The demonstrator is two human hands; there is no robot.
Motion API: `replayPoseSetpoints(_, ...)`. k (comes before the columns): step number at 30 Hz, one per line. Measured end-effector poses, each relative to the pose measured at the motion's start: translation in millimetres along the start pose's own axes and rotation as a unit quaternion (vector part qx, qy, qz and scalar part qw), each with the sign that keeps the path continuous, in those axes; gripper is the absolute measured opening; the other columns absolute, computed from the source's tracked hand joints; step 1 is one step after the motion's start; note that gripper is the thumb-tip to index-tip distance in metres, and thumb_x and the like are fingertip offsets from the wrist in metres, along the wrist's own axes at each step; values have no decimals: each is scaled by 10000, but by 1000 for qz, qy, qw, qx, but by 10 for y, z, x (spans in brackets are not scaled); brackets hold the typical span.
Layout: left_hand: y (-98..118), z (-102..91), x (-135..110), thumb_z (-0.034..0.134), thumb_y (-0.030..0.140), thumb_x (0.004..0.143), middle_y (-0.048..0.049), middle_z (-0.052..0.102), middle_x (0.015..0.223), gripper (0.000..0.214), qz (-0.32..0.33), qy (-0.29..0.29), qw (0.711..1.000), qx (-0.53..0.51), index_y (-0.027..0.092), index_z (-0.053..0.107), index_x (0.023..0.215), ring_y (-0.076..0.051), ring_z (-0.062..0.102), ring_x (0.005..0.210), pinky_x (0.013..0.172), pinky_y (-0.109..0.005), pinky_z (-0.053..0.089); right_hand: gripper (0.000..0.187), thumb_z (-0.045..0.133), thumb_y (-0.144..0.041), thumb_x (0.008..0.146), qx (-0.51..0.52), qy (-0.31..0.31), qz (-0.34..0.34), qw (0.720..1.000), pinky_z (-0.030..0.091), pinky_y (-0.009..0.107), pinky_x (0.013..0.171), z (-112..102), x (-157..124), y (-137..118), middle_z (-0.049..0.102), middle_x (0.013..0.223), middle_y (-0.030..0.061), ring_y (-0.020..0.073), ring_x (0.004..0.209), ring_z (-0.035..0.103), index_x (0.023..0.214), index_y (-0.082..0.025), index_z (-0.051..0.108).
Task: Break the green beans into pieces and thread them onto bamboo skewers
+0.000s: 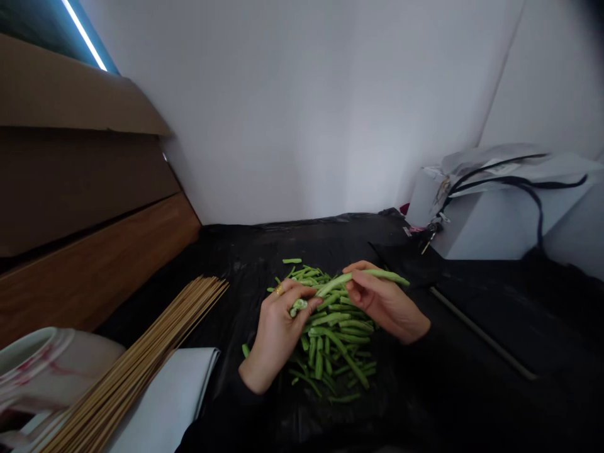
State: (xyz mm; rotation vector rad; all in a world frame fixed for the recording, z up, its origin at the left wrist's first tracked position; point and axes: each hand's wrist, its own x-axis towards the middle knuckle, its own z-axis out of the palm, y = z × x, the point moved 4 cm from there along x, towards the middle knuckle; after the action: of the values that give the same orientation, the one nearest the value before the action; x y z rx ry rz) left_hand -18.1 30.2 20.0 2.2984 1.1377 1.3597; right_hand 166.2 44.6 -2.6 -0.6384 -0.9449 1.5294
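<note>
A long green bean stretches between my two hands above a heap of cut green beans. My left hand, with a gold ring on one finger, is closed on the bean's near end. Pale cut ends of some bean pieces show inside its curled fingers. My right hand pinches the same bean farther along, thumb and fingers around it, and the tip sticks out to the right. The heap lies on a black plastic sheet, partly hidden beneath my hands.
At the left lie a bundle of thin wooden sticks, a folded white sheet and a pale pot with red streaks. A cardboard box stands behind them. White boxes with black straps sit back right; a thin rod lies nearer.
</note>
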Motion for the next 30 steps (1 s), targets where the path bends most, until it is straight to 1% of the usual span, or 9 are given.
replayPoseSetpoints(6, 24, 20, -13, 728, 263, 804, -57, 680, 866, 199, -6, -18, 1000, 3, 174, 723, 983, -187, 647, 810, 770, -299, 513, 121, 746, -279, 774, -22, -33, 2, 999, 389, 197, 519, 45, -21, 8, 631, 656, -16, 78, 569, 535, 848, -202, 688)
replayPoseSetpoints(11, 39, 42, -23, 696, 257, 829, -56, 675, 881, 173, 3, -30, 1000, -2, 185, 714, 986, -195, 648, 835, 782, -310, 513, 124, 753, -273, 768, -28, -50, 5, 998, 405, 198, 529, 71, -37, 10, 634, 655, -15, 78, 571, 538, 848, -202, 689)
replayPoseSetpoints(14, 45, 39, -25, 667, 244, 850, -57, 669, 879, 130, 10, -30, 999, 0, 190, 703, 963, -195, 642, 834, 777, -309, 509, 175, 739, -355, 783, -19, -57, 6, 998, 408, 207, 525, 69, -35, 33, 635, 669, -6, 89, 581, 545, 859, -205, 689)
replayPoseSetpoints(16, 51, 25, -25, 656, 235, 855, -60, 672, 884, 118, 9, -24, 1000, -1, 194, 701, 957, -196, 641, 837, 773, -307, 507, 255, 690, -452, 811, 2, -58, 11, 998, 410, 219, 522, 61, -28, 59, 636, 685, 5, 103, 595, 549, 871, -205, 690)
replayPoseSetpoints(18, 60, 0, -27, 657, 229, 852, -59, 682, 890, 119, 7, -8, 1000, -8, 201, 703, 959, -197, 642, 837, 769, -305, 505, 287, 657, -485, 828, 25, -51, 24, 998, 406, 224, 521, 49, -16, 87, 631, 683, 4, 104, 588, 535, 868, -201, 686)
replayPoseSetpoints(21, 65, -36, -27, 679, 233, 836, -50, 693, 881, 110, -9, 18, 1000, -23, 208, 710, 938, -197, 644, 824, 762, -305, 501, 230, 672, -411, 829, 45, -49, 48, 997, 377, 213, 511, 40, -2, 114, 609, 642, -14, 86, 547, 494, 783, -187, 654)
replayPoseSetpoints(24, 69, -52, -18, 705, 239, 816, -41, 697, 865, 89, -30, 30, 998, -50, 199, 714, 894, -191, 641, 815, 764, -301, 491, 262, 685, -368, 820, 46, -65, 63, 995, 331, 207, 490, 45, 0, 117, 572, 589, -29, 75, 508, 459, 674, -176, 582)
replayPoseSetpoints(27, 80, -58, -5, 720, 244, 801, -33, 696, 839, 76, -45, 41, 995, -80, 192, 714, 857, -187, 636, 801, 756, -298, 485, 293, 689, -362, 815, 44, -73, 75, 993, 299, 207, 478, 45, -4, 115, 557, 571, -36, 69, 483, 439, 646, -179, 534)
replayPoseSetpoints(30, 86, -60, 0, 723, 244, 796, -29, 692, 828, 71, -53, 50, 992, -99, 191, 715, 843, -182, 631, 793, 752, -293, 480, 306, 693, -367, 812, 49, -75, 90, 992, 292, 204, 474, 43, -9, 122, 562, 580, -38, 64, 477, 434, 652, -180, 511)
